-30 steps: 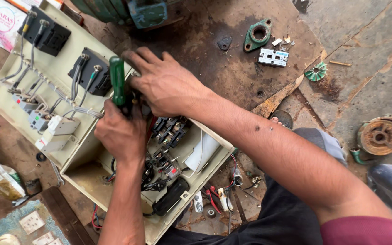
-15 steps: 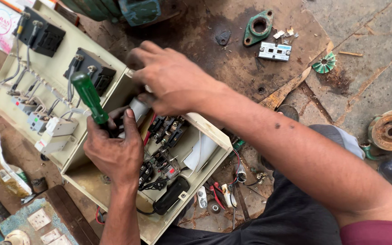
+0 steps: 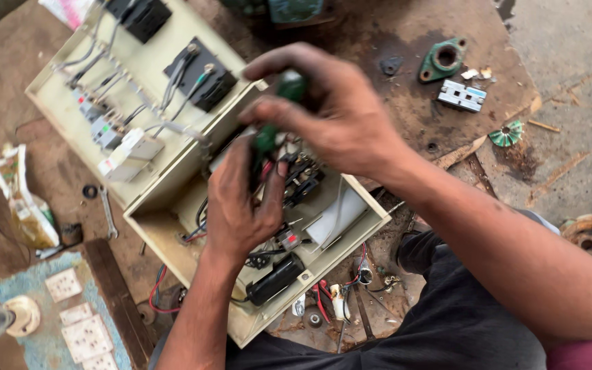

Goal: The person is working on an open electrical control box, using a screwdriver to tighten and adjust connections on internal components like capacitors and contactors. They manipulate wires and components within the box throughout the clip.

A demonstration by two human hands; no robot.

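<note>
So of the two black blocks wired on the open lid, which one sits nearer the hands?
The lower black block, beside the hinge edge and almost under the right hand. The other black block sits at the picture's top edge, farther off.

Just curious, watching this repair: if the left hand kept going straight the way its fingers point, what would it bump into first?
Probably the right hand. The left hand points up-screen along the green screwdriver, whose handle the right hand already wraps just ahead. Depth is unclear.
</note>
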